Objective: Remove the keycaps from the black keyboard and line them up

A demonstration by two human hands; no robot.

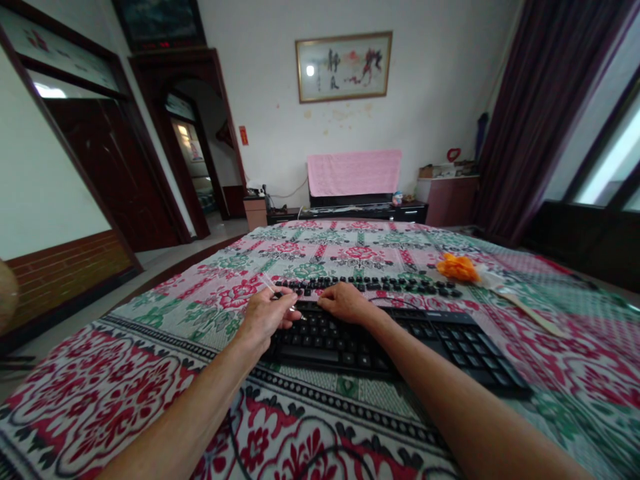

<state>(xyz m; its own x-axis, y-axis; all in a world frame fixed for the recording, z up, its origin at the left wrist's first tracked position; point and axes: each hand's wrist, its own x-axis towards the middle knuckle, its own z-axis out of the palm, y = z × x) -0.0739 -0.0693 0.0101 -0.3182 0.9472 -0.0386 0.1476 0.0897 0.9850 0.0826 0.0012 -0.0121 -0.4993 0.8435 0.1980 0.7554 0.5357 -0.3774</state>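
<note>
- One thin black cable loops on the cloth, on the near side of the keyboard.
- Red, green and white floral-patterned tablecloth under the keyboard and all around it.
- Long black plastic keyboard, the landmark here, lies flat on the cloth. Long axis runs left to right, right end slanting toward the wearer; the right forearm crosses above it.
- Left hand over the keyboard's far left corner, thumb and fingers pinched on a slim tool with a clear handle and a thin bright tip. Tip points down toward the keys.
- Right hand at the keyboard's far edge, fingers curled down; cannot tell whether anything is in them.
- Key relation: most of the keyboard stretches rightward from the tool grip. Left hand is nearer its left end.
- Loose black keycaps in rough rows, just beyond the keyboard.
- Fluffy orange duster with a pale handle, beyond the keyboard's right part.
- Pink cloth draped well beyond the keyboard, against the wall.
- Gold-framed picture above it: dark brushed characters, not surely legible. Key legends and the keyboard's small pale mark: too small to read.
</note>
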